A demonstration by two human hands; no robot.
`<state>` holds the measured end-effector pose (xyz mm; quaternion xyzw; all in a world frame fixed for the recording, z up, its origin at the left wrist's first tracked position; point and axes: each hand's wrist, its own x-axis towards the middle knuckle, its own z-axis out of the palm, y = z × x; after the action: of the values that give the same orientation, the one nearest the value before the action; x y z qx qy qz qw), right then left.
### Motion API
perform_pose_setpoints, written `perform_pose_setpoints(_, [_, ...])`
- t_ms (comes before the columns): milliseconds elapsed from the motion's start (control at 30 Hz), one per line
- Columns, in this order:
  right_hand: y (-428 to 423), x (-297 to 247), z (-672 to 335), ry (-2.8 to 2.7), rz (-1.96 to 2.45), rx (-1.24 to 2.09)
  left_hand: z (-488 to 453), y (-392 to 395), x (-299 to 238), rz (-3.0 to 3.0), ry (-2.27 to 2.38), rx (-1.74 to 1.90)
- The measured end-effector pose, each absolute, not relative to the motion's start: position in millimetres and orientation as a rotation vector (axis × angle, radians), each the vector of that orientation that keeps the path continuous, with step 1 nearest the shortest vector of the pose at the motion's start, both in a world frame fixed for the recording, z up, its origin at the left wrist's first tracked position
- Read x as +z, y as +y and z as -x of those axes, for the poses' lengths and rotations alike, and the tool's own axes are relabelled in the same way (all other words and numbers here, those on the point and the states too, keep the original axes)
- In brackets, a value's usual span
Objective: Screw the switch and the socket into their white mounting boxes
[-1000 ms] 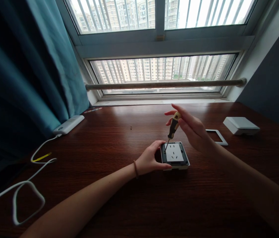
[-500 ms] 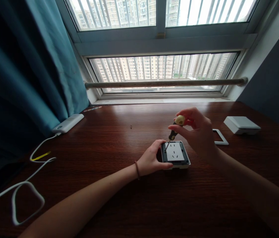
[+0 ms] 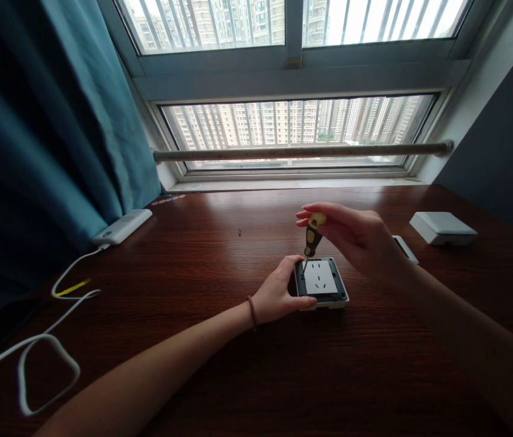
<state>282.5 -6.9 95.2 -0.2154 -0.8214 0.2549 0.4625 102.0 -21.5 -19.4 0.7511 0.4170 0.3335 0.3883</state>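
A square wall socket (image 3: 320, 283) with a white face and grey frame lies on the dark wooden table (image 3: 256, 364). My left hand (image 3: 275, 292) grips its left edge, thumb and fingers closed on the side. My right hand (image 3: 357, 238) pinches the top of a small yellow-and-black screwdriver (image 3: 313, 233). The screwdriver stands nearly upright with its tip at the socket's far left corner.
A tiny screw (image 3: 240, 231) lies loose farther back. A white frame (image 3: 405, 248) is partly hidden behind my right hand, and a white box (image 3: 442, 227) sits at the right. A power bank (image 3: 122, 226) with a white cable (image 3: 47, 346) lies left, by the teal curtain (image 3: 47, 133).
My right hand's fingers have turned around the screwdriver's handle, which now stands more upright at the same corner. My left hand stays on the socket.
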Motion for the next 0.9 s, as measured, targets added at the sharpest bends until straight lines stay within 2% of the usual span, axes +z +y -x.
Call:
perform_pose_setpoints(200, [-4, 89, -280, -1.887, 0.646, 0.691, -103, -21, -19, -1.922, 1.092, 0.832])
perform_pose_setpoints(533, [-2, 82, -275, -1.89, 0.658, 0.219, -102, -21, -17, -1.947, 1.083, 0.808])
perform_pose_setpoints(767, [-6, 94, -281, -2.058, 0.441, 0.73, -100, -20, -16, -1.921, 1.036, 0.811])
perform_pose_setpoints(900, [-4, 84, -275, -1.831, 0.637, 0.669, -99, -19, -16, -1.893, 1.007, 0.806])
